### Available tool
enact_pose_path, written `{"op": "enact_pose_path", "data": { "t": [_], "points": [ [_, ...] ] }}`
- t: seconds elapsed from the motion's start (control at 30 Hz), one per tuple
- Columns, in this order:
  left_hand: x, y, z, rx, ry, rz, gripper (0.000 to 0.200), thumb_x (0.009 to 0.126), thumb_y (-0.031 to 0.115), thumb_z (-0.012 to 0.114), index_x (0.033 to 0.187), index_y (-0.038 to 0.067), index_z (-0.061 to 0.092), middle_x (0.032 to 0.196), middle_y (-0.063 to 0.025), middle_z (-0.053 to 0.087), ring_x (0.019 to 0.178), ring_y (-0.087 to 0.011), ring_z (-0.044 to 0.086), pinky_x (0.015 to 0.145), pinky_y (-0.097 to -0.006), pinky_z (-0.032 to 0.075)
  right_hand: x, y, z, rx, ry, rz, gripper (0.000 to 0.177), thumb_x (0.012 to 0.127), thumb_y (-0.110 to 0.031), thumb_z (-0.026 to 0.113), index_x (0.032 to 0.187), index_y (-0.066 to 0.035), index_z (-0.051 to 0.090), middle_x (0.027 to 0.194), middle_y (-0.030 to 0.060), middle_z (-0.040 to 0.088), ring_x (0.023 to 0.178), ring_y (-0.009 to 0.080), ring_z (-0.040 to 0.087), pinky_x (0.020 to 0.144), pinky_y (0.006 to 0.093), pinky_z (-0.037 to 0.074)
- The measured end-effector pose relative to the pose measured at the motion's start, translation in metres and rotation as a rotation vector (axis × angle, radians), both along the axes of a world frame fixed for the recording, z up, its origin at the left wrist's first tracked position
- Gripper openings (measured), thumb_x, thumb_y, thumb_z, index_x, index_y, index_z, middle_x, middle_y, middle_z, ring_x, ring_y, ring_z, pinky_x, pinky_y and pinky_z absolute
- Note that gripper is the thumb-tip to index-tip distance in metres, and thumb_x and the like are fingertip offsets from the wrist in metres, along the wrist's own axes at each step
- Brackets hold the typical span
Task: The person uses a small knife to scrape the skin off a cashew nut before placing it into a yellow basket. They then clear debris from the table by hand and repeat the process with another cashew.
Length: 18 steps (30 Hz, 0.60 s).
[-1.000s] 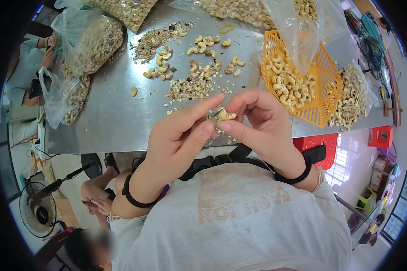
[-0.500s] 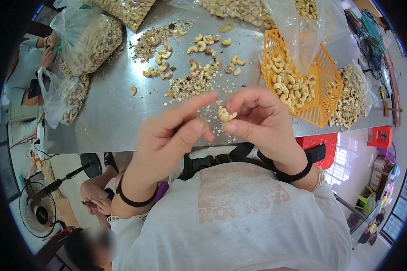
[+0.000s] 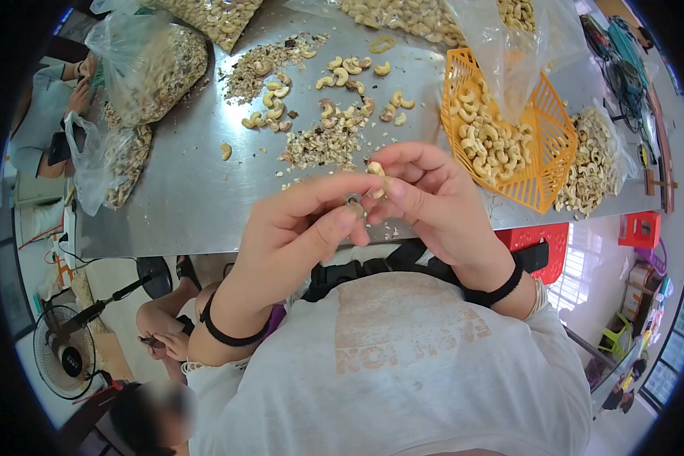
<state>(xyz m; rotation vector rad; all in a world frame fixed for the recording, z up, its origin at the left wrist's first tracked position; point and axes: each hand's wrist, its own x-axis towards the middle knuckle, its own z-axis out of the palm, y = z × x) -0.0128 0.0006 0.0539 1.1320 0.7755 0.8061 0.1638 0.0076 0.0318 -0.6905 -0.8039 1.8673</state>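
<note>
My right hand [image 3: 433, 205] pinches a pale cashew nut [image 3: 377, 170] between thumb and fingers, above the front of the metal table. My left hand [image 3: 300, 220] is right beside it, its index fingertip touching the nut. Between my left thumb and the curled fingers is a small thing [image 3: 355, 204], mostly hidden and too small to name. Beyond the hands lie a heap of skin flakes and nut bits [image 3: 323, 144] and several loose cashews [image 3: 342, 70]. To the right, an orange plastic basket [image 3: 546, 163] holds many cashews.
Clear bags of nuts [image 3: 167, 72] stand at the left of the steel table [image 3: 182, 205]. A plastic bag [image 3: 501, 61] hangs over the basket, with more cashews [image 3: 589, 163] at its right. Another person [image 3: 163, 342] sits at the lower left, near a fan [image 3: 64, 353].
My hands have come together. The left index finger has moved right and down onto the cashew, and the right hand has turned the nut more upright.
</note>
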Motion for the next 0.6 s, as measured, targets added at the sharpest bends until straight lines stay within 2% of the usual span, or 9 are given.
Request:
{"op": "enact_pose_path", "data": {
  "t": [0.07, 0.1, 0.3, 0.37, 0.6],
  "points": [
    [0.0049, -0.0011, -0.0016, 0.024, 0.048, 0.051, 0.027, 0.083, 0.013, 0.046, 0.106, 0.000, 0.050, 0.069, -0.0058, 0.055, 0.051, -0.0028, 0.040, 0.045, -0.0144, 0.031, 0.0001, 0.0004, -0.0021, -0.025, 0.022, -0.010, 0.020, 0.079, -0.007, 0.055, 0.097, -0.001, 0.051, 0.084, 0.0064, 0.058, 0.074, 0.0119, 0.056, 0.065, 0.0239, 0.047],
    [0.0051, -0.0013, -0.0017, 0.024, 0.048, 0.051, 0.027, 0.083, 0.013, 0.046, 0.106, 0.000, 0.050, 0.069, -0.0058, 0.055, 0.051, -0.0028, 0.040, 0.045, -0.0144, 0.031, 0.0007, 0.0004, -0.0023, -0.045, 0.038, 0.001, 0.019, 0.079, -0.008, 0.055, 0.097, -0.001, 0.051, 0.084, 0.0060, 0.058, 0.073, 0.0116, 0.056, 0.064, 0.0239, 0.047],
    [0.0085, -0.0035, 0.0009, 0.083, 0.089, 0.118, 0.033, 0.083, 0.011, 0.044, 0.115, 0.002, 0.044, 0.070, -0.0055, 0.055, 0.053, -0.0026, 0.041, 0.046, -0.0143, 0.031, 0.0033, 0.0001, -0.0039, -0.110, 0.128, 0.049, 0.019, 0.079, -0.007, 0.055, 0.097, -0.001, 0.052, 0.083, 0.0046, 0.057, 0.070, 0.0108, 0.055, 0.065, 0.0234, 0.045],
    [0.0066, -0.0004, 0.0042, 0.126, 0.092, 0.001, 0.034, 0.083, 0.002, 0.042, 0.117, 0.004, 0.044, 0.086, -0.0043, 0.055, 0.072, -0.0060, 0.051, 0.064, -0.0180, 0.041, 0.0037, -0.0010, -0.0031, -0.122, 0.129, 0.047, 0.020, 0.079, -0.007, 0.055, 0.097, -0.001, 0.052, 0.083, 0.0044, 0.057, 0.070, 0.0107, 0.054, 0.065, 0.0234, 0.045],
    [0.0068, -0.0016, 0.0037, 0.178, 0.190, 0.019, 0.036, 0.082, 0.000, 0.042, 0.117, 0.005, 0.044, 0.089, -0.0037, 0.055, 0.072, -0.0072, 0.051, 0.066, -0.0194, 0.042, 0.0026, -0.0019, -0.0020, -0.012, 0.073, 0.059, 0.025, 0.076, -0.007, 0.059, 0.099, 0.000, 0.051, 0.083, 0.0051, 0.057, 0.072, 0.0117, 0.055, 0.066, 0.0231, 0.045]
  ]
}}
